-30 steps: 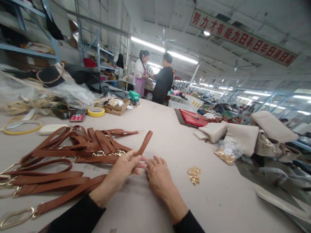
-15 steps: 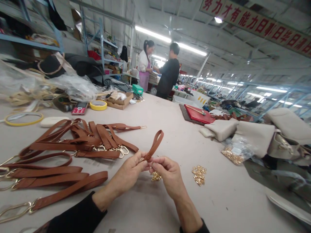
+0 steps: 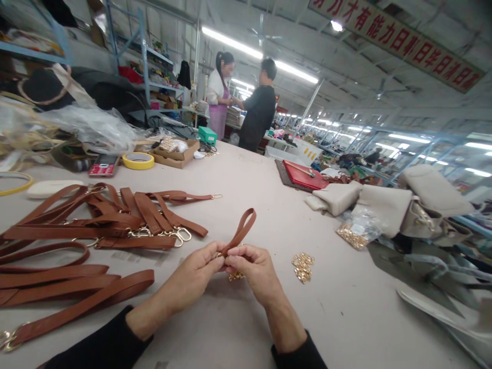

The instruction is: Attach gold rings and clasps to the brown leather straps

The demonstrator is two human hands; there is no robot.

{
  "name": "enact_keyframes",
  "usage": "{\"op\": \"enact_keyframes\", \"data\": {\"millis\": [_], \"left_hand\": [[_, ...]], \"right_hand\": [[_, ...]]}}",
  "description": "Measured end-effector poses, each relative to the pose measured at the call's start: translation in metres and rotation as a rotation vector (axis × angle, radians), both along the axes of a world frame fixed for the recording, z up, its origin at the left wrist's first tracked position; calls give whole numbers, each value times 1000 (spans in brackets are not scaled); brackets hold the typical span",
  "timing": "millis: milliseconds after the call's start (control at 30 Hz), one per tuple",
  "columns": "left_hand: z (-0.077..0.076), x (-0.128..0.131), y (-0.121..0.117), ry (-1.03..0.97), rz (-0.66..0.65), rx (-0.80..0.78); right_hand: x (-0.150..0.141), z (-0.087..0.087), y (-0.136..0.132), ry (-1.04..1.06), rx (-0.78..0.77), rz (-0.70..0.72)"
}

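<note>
The grip is a pinch, left hand (image 3: 195, 274) and right hand (image 3: 257, 266) together on one brown strap (image 3: 239, 236), its loop rising toward one o'clock; gold fittings (image 3: 303, 271) lie at three. The step looks like working its lower end, though fingers hide that, and calls for steady fingertips. A second ago the right hand was off the strap.

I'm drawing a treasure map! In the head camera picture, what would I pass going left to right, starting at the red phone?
Red phone → yellow tape roll → left hand → right hand → little gold pile → clear bag of gold pieces.
</note>
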State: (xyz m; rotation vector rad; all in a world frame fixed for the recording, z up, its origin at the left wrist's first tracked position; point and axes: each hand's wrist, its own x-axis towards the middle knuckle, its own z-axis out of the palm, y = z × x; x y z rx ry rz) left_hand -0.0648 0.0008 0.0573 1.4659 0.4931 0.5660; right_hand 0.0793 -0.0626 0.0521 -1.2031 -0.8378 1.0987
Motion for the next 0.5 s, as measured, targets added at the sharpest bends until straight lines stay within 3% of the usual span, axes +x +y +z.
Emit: {"op": "enact_keyframes", "data": {"millis": [300,500], "left_hand": [[-11,-1,5,123,-41,100],[-9,-2,4,143,-6,224]], "right_hand": [[6,-6,0,-45,-6,46],[3,-6,-1,-38,41,9]]}}
